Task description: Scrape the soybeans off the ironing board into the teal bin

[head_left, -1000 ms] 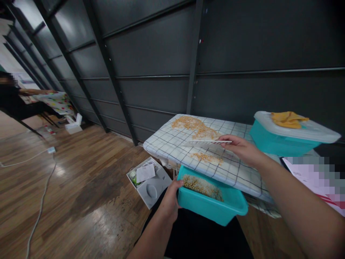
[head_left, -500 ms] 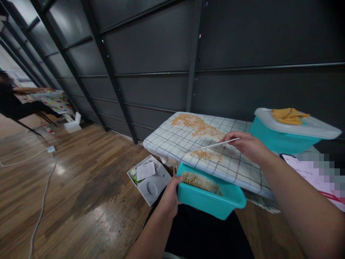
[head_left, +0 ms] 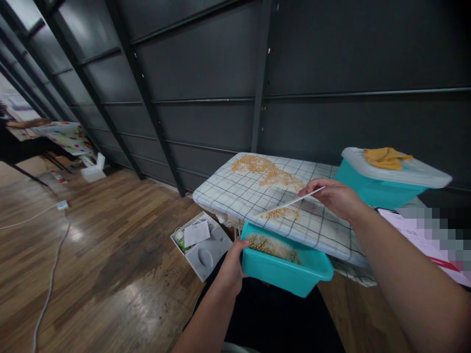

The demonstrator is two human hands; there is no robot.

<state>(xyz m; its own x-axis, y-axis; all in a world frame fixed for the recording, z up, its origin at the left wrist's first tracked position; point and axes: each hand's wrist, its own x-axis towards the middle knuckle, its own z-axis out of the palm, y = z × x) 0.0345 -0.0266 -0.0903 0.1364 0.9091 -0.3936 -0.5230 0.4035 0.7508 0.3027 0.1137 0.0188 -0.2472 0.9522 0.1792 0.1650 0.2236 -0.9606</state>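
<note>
The right grip [head_left: 333,197] is closed in a pinch on the end of a thin white scraper [head_left: 290,202], which slopes down and leftward from the fingers over the table [head_left: 217,189]. Its far end is beside a small patch of yellow kernels [head_left: 283,214] lying below and left of this grip; whether it touches the checked cloth there, I cannot tell. A larger, powdery spread of kernels [head_left: 257,165] lies on the table beyond and to the left of the right grip, its nearest end close to the fingertips. The left grip [head_left: 233,264] is clamped on the left end of a turquoise bin [head_left: 283,282], thumb at the rim. Just right of that thumb, a heap of kernels and white grains [head_left: 274,249] lies inside the bin, below the table's front edge. Beyond and right of the right grip stands a lidded box [head_left: 379,189] with a yellow cloth [head_left: 386,158] on top.
</note>
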